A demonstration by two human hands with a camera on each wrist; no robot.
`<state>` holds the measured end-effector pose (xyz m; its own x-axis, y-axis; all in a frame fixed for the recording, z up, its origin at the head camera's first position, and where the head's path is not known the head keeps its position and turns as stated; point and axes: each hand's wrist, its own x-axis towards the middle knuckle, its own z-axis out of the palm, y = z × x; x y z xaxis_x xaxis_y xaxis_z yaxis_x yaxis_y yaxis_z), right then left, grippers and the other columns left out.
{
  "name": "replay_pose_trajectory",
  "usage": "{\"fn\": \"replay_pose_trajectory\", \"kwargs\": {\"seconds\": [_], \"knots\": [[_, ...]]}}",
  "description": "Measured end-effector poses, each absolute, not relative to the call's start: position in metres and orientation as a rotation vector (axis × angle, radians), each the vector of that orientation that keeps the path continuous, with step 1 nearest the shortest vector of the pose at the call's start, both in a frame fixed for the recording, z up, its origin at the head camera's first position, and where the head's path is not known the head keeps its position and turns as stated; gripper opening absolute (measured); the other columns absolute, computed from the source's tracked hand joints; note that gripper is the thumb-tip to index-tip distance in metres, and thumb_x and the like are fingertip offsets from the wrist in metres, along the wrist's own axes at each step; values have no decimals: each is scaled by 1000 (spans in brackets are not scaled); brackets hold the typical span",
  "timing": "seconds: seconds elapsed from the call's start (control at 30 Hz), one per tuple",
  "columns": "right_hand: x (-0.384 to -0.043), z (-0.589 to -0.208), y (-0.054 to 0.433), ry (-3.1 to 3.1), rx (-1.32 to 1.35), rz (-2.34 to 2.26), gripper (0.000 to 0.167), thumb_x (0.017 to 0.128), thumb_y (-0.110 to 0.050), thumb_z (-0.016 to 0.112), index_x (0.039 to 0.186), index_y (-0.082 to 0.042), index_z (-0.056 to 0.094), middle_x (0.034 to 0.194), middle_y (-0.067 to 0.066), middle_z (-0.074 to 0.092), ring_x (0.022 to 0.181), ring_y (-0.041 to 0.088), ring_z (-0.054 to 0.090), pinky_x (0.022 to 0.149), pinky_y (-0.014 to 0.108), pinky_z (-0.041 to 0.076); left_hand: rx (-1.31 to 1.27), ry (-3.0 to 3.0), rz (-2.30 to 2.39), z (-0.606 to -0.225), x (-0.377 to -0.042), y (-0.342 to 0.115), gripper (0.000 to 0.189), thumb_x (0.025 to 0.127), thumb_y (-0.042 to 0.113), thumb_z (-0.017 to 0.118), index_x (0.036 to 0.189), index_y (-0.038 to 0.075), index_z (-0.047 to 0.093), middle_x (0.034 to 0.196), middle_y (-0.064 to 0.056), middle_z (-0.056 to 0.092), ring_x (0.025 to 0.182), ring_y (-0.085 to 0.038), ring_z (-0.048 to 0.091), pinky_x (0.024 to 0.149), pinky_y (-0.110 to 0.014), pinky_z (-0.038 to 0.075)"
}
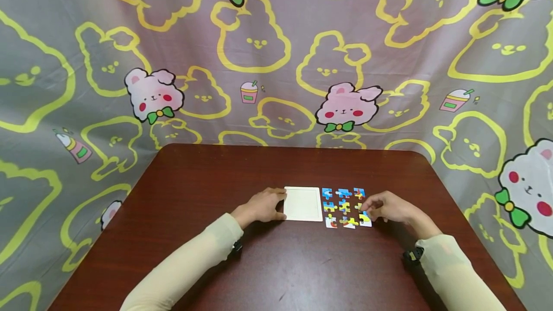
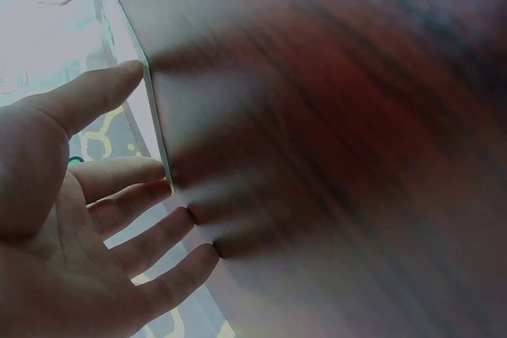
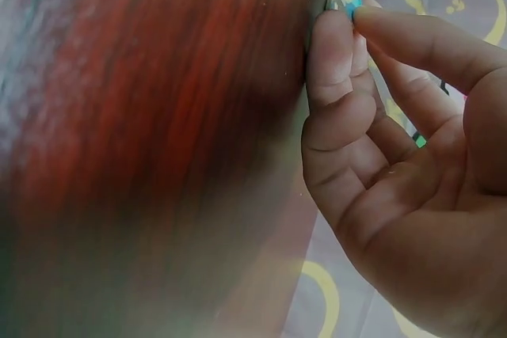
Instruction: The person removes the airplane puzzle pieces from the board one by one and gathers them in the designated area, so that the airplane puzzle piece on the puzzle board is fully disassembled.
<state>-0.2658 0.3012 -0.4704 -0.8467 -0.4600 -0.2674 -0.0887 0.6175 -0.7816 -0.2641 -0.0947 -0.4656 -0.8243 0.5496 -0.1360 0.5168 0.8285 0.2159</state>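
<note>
A pale square puzzle tray (image 1: 303,204) lies flat on the table, with nothing in it. My left hand (image 1: 262,205) rests at its left side, thumb and fingers spread and touching the edge; the left wrist view shows these fingers (image 2: 162,239) fairly straight. Several jigsaw pieces (image 1: 344,206) in blue, yellow, white and red lie in loose rows right of the tray. At their right side, my right hand (image 1: 390,208) pinches a puzzle piece (image 3: 354,7) between thumb and fingertips. Most of that piece is hidden by the fingers or out of frame.
The dark red-brown wooden table (image 1: 294,263) extends around the tray and pieces. A grey curtain (image 1: 276,52) with yellow outlines and cartoon bunnies hangs behind the table and along both sides. Dark wrist devices (image 1: 414,255) sit at the cuffs of both light sleeves.
</note>
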Motion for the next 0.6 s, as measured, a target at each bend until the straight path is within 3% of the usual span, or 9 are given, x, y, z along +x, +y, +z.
{"fn": "replay_pose_trajectory", "kwargs": {"seconds": [0.6], "knots": [[-264,-472,303,2417,-425,-1081,19,90,-2,65,106,-3,74,87,10,68,68,18,56,51,27,43,824,2810,261,-468,-264,-94,67,88,38,75,144,8,53,155,-7,46,141,-33,45,108,-49,46]]}}
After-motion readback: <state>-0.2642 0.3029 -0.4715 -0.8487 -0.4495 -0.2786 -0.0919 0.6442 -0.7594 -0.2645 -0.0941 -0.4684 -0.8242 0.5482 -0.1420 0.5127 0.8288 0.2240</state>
